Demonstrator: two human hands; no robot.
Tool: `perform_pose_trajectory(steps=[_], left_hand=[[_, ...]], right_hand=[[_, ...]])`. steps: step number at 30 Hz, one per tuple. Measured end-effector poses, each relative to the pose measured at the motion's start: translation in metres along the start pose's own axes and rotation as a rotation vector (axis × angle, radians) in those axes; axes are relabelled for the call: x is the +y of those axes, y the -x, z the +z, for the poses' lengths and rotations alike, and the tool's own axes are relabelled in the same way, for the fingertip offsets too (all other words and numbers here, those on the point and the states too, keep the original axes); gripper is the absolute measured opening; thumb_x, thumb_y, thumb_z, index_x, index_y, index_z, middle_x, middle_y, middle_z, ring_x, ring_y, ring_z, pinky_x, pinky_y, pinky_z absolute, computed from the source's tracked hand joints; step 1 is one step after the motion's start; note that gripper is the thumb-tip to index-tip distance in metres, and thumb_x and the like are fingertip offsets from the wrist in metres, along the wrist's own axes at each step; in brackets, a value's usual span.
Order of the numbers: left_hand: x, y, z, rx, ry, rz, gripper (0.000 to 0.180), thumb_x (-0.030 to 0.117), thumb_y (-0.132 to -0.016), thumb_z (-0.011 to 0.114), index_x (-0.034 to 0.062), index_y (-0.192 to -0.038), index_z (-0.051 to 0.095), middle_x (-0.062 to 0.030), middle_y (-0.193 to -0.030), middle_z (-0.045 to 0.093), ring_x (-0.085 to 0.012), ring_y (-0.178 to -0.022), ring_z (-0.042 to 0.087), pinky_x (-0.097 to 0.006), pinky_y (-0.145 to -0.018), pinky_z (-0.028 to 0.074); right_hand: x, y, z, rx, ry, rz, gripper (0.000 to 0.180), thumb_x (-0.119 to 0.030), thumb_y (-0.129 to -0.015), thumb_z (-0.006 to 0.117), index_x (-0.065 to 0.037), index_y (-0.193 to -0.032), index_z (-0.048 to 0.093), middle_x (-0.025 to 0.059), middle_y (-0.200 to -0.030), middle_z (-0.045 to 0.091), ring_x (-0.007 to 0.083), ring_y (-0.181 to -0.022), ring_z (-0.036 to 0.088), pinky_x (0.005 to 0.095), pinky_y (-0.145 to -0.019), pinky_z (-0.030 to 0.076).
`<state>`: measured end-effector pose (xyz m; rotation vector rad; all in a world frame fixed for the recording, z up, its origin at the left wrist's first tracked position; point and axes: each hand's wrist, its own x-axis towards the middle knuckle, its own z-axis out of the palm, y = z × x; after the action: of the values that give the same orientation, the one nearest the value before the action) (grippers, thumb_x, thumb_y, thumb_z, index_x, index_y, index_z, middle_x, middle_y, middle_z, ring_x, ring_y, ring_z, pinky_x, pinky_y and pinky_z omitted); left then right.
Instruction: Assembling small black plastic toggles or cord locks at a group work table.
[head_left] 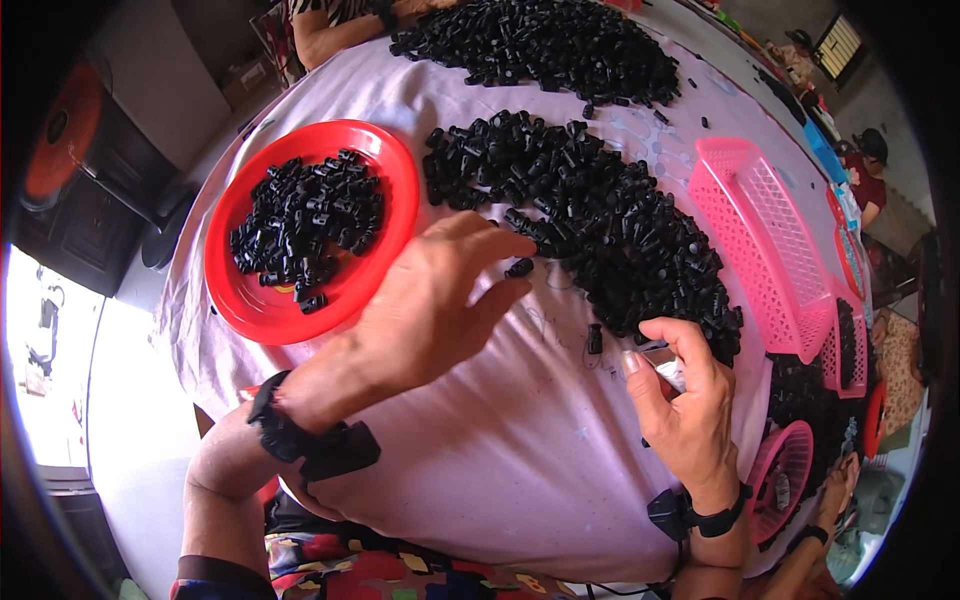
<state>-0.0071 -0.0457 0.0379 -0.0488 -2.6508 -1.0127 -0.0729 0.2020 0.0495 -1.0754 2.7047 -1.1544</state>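
My left hand reaches over the pink cloth from the red plate's side, thumb and index finger apart. A small black plastic piece shows between those two fingertips; whether they touch it I cannot tell. My right hand is closed round a small flat tool with a shiny metal edge and white wrapping, mostly hidden by the fingers. Another black piece stands apart on the cloth, left of my right hand. Beyond both hands spreads a curved heap of black plastic pieces.
The red plate at left holds many black pieces. A second black heap lies farther off, near another person's arm. Pink baskets stand at right, a round pink basket nearer. Another person's hand is at lower right.
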Motion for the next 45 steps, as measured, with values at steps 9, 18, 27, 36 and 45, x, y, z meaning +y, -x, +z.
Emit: perform_pose_trajectory(steps=[9, 18, 27, 36, 45], left_hand=[[-0.011, -0.012, 0.034, 0.026, -0.059, 0.021, 0.021, 0.006, -0.081, 0.066, 0.0011, -0.102, 0.064, -0.0127, -0.086, 0.060, -0.0265, -0.078, 0.060, -0.037, -0.071, 0.050], [0.017, 0.002, 0.040, -0.438, 0.949, -0.283, 0.018, 0.003, -0.092, 0.060, -0.0009, -0.110, 0.060, -0.0017, -0.101, 0.062, -0.0069, -0.095, 0.058, -0.024, -0.084, 0.048], [0.017, 0.013, 0.052, -0.437, 1.191, -0.328, 0.013, 0.006, -0.091, 0.063, -0.0006, -0.102, 0.059, 0.0012, -0.088, 0.060, -0.0036, -0.084, 0.054, -0.020, -0.074, 0.046], [0.015, 0.012, 0.049, -0.553, 1.334, -0.494, 0.016, 0.001, -0.091, 0.061, -0.0007, -0.106, 0.059, -0.0016, -0.100, 0.061, -0.0069, -0.095, 0.057, -0.023, -0.086, 0.048], [0.010, 0.012, 0.048, -0.570, 1.441, -0.490, 0.024, -0.003, -0.091, 0.058, -0.0018, -0.114, 0.058, -0.0049, -0.108, 0.061, -0.0109, -0.099, 0.059, -0.025, -0.088, 0.049]], right_hand=[[0.003, 0.006, -0.008, -0.079, 0.015, -0.063, 0.023, -0.011, -0.083, 0.068, -0.002, -0.102, 0.059, 0.0101, -0.073, 0.065, 0.0157, -0.058, 0.064, 0.0291, -0.051, 0.050], [0.004, 0.002, -0.004, -0.142, -0.100, -0.084, 0.031, -0.005, -0.079, 0.072, 0.000, -0.107, 0.061, 0.0127, -0.082, 0.068, 0.0174, -0.069, 0.069, 0.0268, -0.058, 0.056], [0.004, -0.002, 0.000, -0.173, -0.178, -0.165, 0.026, 0.001, -0.076, 0.073, 0.000, -0.101, 0.065, 0.0112, -0.078, 0.068, 0.0172, -0.064, 0.068, 0.0259, -0.053, 0.053], [0.012, 0.000, 0.005, -0.144, -0.230, -0.192, 0.026, 0.001, -0.076, 0.074, -0.001, -0.100, 0.066, 0.0087, -0.074, 0.068, 0.0122, -0.056, 0.063, 0.0231, -0.050, 0.048], [0.011, 0.001, 0.002, -0.150, -0.246, -0.110, 0.026, 0.001, -0.077, 0.074, -0.002, -0.102, 0.066, 0.0064, -0.074, 0.067, 0.0081, -0.054, 0.060, 0.0211, -0.047, 0.045]])
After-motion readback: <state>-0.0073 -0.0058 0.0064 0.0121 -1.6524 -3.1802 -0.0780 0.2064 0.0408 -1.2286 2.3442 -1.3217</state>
